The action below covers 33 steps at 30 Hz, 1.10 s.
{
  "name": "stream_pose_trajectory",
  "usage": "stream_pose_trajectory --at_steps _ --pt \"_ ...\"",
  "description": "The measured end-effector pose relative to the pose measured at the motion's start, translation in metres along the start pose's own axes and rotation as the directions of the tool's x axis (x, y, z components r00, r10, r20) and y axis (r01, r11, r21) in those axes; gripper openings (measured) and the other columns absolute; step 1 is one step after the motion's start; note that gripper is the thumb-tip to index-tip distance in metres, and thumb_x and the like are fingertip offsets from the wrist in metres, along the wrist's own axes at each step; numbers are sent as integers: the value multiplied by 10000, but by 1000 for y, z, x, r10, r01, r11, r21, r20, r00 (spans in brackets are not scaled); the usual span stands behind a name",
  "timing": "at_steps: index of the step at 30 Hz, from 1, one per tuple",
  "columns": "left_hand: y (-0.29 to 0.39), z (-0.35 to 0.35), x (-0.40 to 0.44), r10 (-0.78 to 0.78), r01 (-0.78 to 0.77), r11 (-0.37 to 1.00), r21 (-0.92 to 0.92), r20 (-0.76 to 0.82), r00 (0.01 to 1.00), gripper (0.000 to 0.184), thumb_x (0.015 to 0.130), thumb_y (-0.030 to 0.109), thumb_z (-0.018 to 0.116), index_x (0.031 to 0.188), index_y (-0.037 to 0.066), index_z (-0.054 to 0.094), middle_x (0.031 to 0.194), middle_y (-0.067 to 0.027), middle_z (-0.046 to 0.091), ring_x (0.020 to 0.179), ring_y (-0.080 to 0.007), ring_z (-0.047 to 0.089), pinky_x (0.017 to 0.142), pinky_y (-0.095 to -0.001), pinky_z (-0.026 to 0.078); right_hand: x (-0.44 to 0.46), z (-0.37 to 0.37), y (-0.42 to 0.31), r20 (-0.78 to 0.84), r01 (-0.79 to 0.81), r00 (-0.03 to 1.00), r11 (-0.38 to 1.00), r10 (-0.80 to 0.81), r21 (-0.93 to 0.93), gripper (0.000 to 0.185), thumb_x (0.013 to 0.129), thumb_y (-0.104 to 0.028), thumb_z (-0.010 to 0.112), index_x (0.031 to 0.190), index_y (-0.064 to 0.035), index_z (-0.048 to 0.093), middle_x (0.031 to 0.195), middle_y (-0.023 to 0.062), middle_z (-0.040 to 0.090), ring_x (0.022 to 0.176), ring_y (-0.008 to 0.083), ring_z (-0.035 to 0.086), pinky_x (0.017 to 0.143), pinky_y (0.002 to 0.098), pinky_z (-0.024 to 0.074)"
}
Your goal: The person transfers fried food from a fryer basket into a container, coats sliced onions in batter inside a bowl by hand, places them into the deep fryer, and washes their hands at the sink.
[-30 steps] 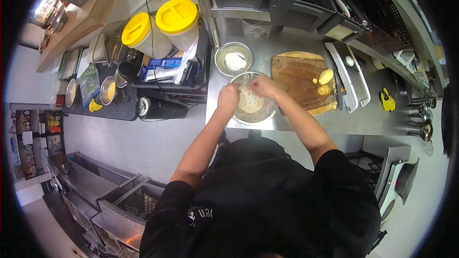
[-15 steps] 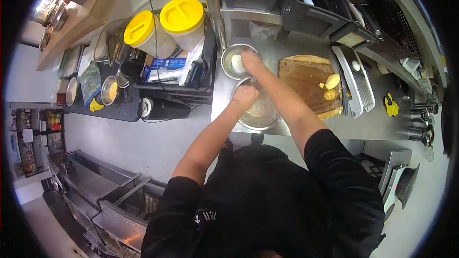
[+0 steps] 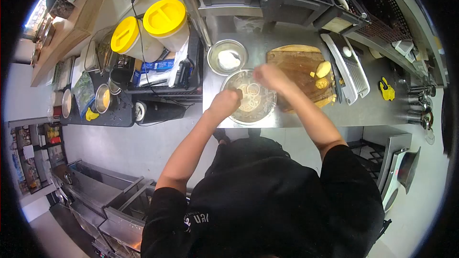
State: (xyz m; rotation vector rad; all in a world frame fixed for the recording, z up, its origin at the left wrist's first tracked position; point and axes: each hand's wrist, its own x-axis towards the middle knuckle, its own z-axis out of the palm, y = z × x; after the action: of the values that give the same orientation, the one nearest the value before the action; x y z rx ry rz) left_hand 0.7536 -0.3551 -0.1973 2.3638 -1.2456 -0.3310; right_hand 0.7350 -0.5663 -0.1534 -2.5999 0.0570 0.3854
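Note:
A large steel bowl (image 3: 264, 111) with pale shreds (image 3: 249, 101) in it stands at the counter's front edge. Over its left side is my left hand (image 3: 227, 102), its fingers closed; what they hold, if anything, is hidden. My right hand (image 3: 270, 77) is above the bowl's upper right rim, fingers curled together, their contents too small to tell. Behind the large bowl sits a smaller steel bowl (image 3: 214, 58) with white powder (image 3: 228, 60) inside.
Right of the bowls lies a wooden cutting board (image 3: 294, 67) with peeled yellow pieces (image 3: 323, 69). Beyond it are a knife (image 3: 339, 91), a white slicer (image 3: 346, 76) and a yellow item (image 3: 387, 89). Dark crates (image 3: 296, 2) line the back; yellow-lidded tubs (image 3: 165, 17) stand left.
My right hand went to the small bowl half a second ago and is now back over the large bowl's right rim. My left hand has stayed by the large bowl. The view has shifted.

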Motion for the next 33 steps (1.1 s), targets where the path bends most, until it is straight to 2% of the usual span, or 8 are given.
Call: stream_pose_trajectory --at_steps 5,8,11,13,14,16,22,33 --pt "-7 13 3 6 -4 993 -118 22 1000 145 692 67 604 832 31 615 745 -162 626 690 -334 625 649 -409 488 -23 58 24 83 28 996 995 -36 95 161 781 -154 596 895 -70 671 844 186 646 755 308 638 680 391 496" --pt "-5 17 7 -73 75 988 -134 20 997 115 726 91 601 827 38 613 736 -166 628 693 -338 625 650 -417 491 -10 75 25 -72 67 995 997 -69 -24 197 790 -164 592 938 -62 671 861 180 651 757 295 643 687 382 499" --pt "1 13 8 -139 139 987 -75 13 990 104 757 123 601 831 50 611 731 -170 628 697 -342 624 649 -427 491 -7 66 13 -57 192 981 972 -186 137 202 802 -181 588 944 -63 670 854 177 651 759 304 641 689 387 498" --pt "5 10 5 -145 142 984 -109 -23 989 101 770 142 601 833 64 607 736 -175 629 696 -343 624 650 -434 492 -8 59 5 344 -346 921 786 182 512 213 804 -194 595 948 -53 667 851 186 650 758 325 633 699 399 492" --pt "5 11 3 -148 145 984 -108 -23 989 101 770 142 601 833 64 607 736 -175 629 696 -343 624 650 -434 492 -6 64 8 345 -345 921 787 179 512 213 804 -194 595 948 -53 667 851 186 650 758 325 633 699 399 492" --pt "7 6 0 -147 143 985 -94 -28 989 100 771 145 603 833 67 602 745 -176 631 697 -342 624 650 -431 492 -4 71 9 4 -42 999 936 43 351 218 793 -224 621 903 -41 665 857 202 644 761 334 630 707 407 498" --pt "18 -5 -18 -131 133 966 -221 24 991 106 775 134 601 838 49 604 735 -166 635 694 -328 631 649 -405 498 -1 69 -2 27 90 996 970 -86 -227 259 770 -285 639 855 -41 660 816 188 649 781 327 638 716 407 512" --pt "3 32 -8 -108 100 969 -224 -23 994 161 790 59 528 905 24 635 803 -207 631 752 -363 625 697 -429 494 3 80 15 -109 -17 994 964 -12 -264 210 778 -163 515 805 -23 669 798 207 640 773 340 641 684 447 509"
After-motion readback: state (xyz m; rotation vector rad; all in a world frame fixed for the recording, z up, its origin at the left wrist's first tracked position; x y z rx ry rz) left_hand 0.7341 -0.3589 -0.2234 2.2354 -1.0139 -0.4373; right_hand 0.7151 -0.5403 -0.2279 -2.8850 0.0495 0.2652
